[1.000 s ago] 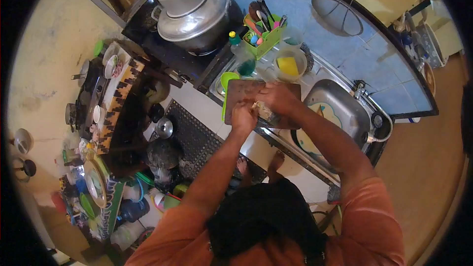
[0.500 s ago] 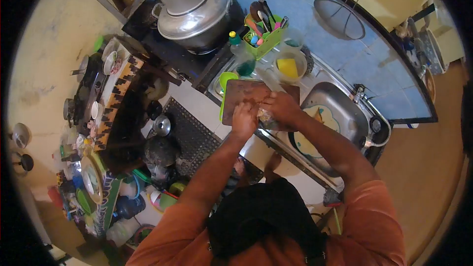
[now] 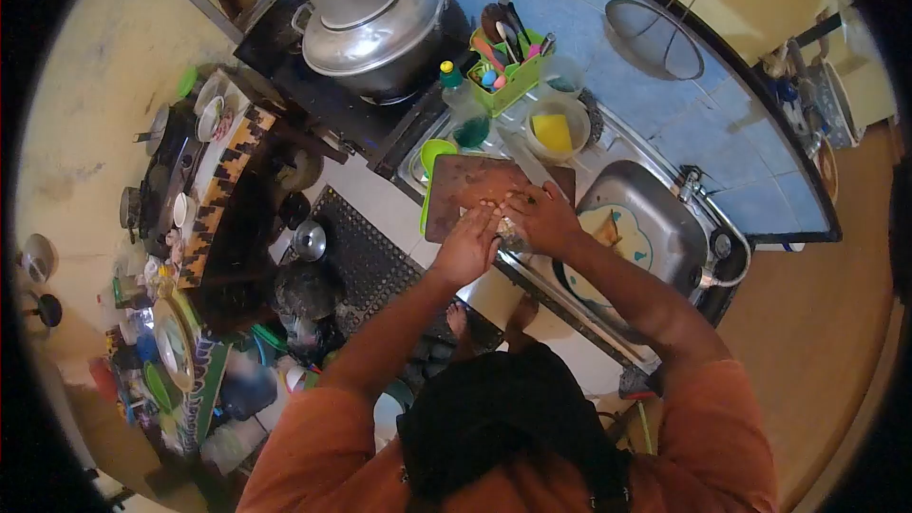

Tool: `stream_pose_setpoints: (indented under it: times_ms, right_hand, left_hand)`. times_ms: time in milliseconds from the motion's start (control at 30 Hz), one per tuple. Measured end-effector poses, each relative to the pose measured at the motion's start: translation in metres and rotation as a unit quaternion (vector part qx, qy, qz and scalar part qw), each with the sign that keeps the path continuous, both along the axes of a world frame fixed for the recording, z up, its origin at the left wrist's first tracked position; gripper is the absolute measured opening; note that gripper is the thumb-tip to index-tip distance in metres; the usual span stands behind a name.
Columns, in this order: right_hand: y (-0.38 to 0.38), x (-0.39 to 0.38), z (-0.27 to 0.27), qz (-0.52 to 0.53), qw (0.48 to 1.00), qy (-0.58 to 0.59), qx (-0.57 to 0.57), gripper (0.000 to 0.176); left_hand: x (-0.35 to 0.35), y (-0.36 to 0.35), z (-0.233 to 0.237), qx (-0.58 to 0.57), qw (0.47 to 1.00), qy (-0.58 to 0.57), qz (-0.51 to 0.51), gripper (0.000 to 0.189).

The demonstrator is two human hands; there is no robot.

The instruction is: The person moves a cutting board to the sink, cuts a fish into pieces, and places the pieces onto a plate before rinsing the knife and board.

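Observation:
A brown cutting board point(image 3: 465, 176) lies across the left part of the sink counter. Over its lower edge my left hand point(image 3: 469, 245) and my right hand point(image 3: 540, 218) meet, fingers bent and close together. Between them is a small pale, mottled item point(image 3: 510, 230), mostly covered by the fingers and too small to make out. A wide knife blade point(image 3: 528, 160) slants over the board's upper right, just beyond my right hand; its handle is not clearly visible. Behind the board's left edge shows a bright green item point(image 3: 435, 154).
Right of the board is the steel sink point(image 3: 679, 266) with a patterned plate point(image 3: 617, 280) inside. Behind stand a bowl with a yellow sponge point(image 3: 551, 132), a soap bottle point(image 3: 467, 119) and a green utensil holder point(image 3: 518, 85). Large pots point(image 3: 366, 38) sit at the back left.
My left hand has shifted slightly down and right, and its fingers now rest closer to my right hand. My right hand has turned a little, its fingers more raised near the blade.

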State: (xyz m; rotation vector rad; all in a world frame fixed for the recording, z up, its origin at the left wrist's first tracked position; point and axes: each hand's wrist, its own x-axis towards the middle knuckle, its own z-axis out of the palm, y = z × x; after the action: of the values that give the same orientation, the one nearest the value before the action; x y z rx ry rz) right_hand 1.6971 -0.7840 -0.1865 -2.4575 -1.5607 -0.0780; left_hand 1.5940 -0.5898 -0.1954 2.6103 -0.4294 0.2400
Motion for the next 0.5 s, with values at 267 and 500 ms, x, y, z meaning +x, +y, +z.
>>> stream_pose_setpoints:
  times_ms: [267,500]
  right_hand:
    - [-0.003,-0.021,-0.003,-0.019,0.998,0.039,-0.040,0.056]
    - [-0.004,-0.024,-0.010,-0.018,0.997,0.074,-0.029,0.060]
  left_hand:
    - [-0.001,0.001,-0.013,0.065,0.997,0.023,-0.022,0.056]
    - [0.002,0.007,-0.008,0.050,0.997,0.028,-0.044,0.056]
